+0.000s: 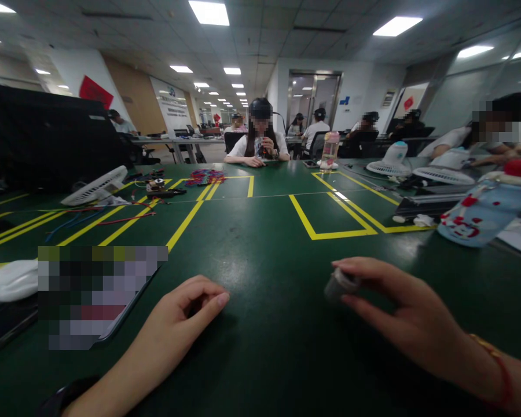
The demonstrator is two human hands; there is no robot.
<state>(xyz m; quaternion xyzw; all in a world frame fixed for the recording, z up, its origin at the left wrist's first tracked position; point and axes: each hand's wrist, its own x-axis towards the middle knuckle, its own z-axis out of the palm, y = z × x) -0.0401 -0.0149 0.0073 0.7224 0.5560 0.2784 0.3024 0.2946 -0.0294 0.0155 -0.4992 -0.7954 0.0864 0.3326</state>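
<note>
My right hand grips a small grey cylinder by its upper end, between thumb and fingers. The cylinder is slightly tilted and blurred, at the green tabletop; whether its base touches cannot be told. My left hand rests on the table to the left, apart from the cylinder. Its fingers are curled in, with the thumb against the index finger, and nothing shows in them.
A blurred-out flat device lies left of my left hand. A blue patterned bottle and white fans stand at the right. Wires and a beaded bundle lie farther back. A person sits opposite.
</note>
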